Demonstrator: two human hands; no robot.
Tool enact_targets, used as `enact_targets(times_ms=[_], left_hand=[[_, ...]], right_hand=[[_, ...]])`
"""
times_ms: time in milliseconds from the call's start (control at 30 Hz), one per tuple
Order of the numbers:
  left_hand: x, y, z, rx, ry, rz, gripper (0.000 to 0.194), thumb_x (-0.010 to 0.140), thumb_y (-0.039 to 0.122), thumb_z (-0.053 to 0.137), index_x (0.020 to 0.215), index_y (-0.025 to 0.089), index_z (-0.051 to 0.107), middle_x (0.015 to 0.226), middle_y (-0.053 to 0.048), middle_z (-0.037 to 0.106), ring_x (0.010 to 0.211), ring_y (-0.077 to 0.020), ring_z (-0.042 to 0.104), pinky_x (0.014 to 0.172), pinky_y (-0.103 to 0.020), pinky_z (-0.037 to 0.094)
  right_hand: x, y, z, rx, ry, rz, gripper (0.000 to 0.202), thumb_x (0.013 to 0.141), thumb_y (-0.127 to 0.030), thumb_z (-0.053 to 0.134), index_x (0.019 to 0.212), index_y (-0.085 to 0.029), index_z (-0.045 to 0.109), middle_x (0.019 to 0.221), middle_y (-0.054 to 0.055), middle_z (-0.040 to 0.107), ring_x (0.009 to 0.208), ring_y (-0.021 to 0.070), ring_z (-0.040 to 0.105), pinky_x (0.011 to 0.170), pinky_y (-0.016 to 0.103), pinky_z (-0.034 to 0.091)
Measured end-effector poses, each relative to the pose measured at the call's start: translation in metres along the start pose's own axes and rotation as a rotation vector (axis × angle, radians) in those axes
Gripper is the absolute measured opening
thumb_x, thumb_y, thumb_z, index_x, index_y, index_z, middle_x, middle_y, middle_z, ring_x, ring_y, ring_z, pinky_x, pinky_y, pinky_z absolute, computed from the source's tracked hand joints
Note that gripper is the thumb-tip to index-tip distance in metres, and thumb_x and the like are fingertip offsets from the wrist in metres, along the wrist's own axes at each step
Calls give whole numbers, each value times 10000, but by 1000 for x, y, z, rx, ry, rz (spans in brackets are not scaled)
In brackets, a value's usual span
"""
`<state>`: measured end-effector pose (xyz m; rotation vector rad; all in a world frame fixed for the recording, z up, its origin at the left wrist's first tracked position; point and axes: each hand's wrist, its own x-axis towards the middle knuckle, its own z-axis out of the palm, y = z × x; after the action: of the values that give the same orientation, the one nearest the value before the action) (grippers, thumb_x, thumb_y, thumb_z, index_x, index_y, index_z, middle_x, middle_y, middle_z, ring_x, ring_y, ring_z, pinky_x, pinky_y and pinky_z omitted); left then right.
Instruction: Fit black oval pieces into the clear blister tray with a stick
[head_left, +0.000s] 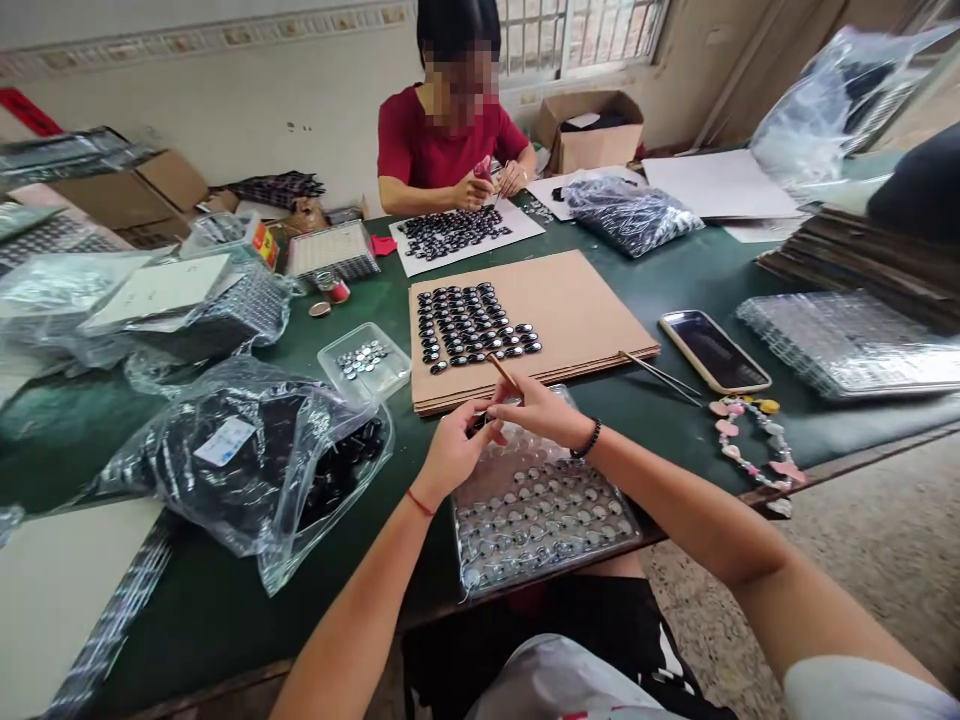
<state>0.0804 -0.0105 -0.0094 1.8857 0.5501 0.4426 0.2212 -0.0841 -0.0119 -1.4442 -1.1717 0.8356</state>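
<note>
My right hand [546,408], a black beaded bracelet at its wrist, is closed around a thin brown stick [504,372] that points up and left. My left hand [456,448] meets it, fingers pinched on a small dark piece [475,427] mostly hidden by the fingers. Both hands are above a clear plastic tray [544,525] with rows of round cups. Just beyond, shiny black oval pieces [465,320] lie in rows on a stack of brown cardboard sheets [570,310].
Left of the cardboard are a clear box [367,390] of small silvery discs and a plastic bag [247,450] of black parts. On the right lie tweezers [664,375], a phone [715,350] and a beaded strap [750,445]. Across the table a person [450,130] works over black pieces.
</note>
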Motion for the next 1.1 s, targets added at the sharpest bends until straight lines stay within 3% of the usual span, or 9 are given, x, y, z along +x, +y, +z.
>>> enact_targets(times_ms=[167, 333, 433, 733, 1100], left_hand=[[-3, 3, 2, -16, -12, -24, 367, 767, 364, 556, 1059, 151, 495, 700, -25, 637, 644, -146, 603, 630, -237, 422], [-3, 1, 1, 251, 244, 62, 302, 780, 376, 532, 992, 163, 504, 577, 23, 575, 532, -109, 517, 578, -218, 379], [-4, -2, 0, 419, 335, 128, 269, 789, 384, 515, 953, 173, 539, 583, 23, 558, 523, -102, 485, 582, -213, 366], [-6, -5, 0, 559, 270, 118, 281, 808, 434, 466, 884, 176, 546, 646, 1, 584, 556, -117, 521, 557, -211, 337], [-8, -1, 1, 528, 249, 95, 306, 850, 421, 383, 831, 170, 557, 643, -16, 602, 555, -125, 530, 535, -212, 326]], right_hand=[[-1, 0, 0, 195, -78, 24, 201, 709, -243, 611, 826, -176, 461, 723, -18, 557, 598, 89, 523, 541, 203, 395], [2, 4, 1, 91, 98, -47, 165, 721, -276, 600, 787, -159, 504, 761, 13, 552, 708, 122, 538, 634, 242, 433], [1, 5, 2, 30, 195, -68, 149, 733, -275, 581, 797, -160, 511, 760, 16, 552, 699, 126, 535, 622, 245, 435], [-7, 4, 7, -221, 274, -135, 106, 761, -287, 544, 803, -191, 527, 711, -1, 564, 543, 101, 448, 510, 220, 334], [-10, 2, 10, -344, 298, -223, 61, 771, -261, 527, 769, -200, 523, 597, -16, 498, 529, 127, 441, 534, 239, 322]])
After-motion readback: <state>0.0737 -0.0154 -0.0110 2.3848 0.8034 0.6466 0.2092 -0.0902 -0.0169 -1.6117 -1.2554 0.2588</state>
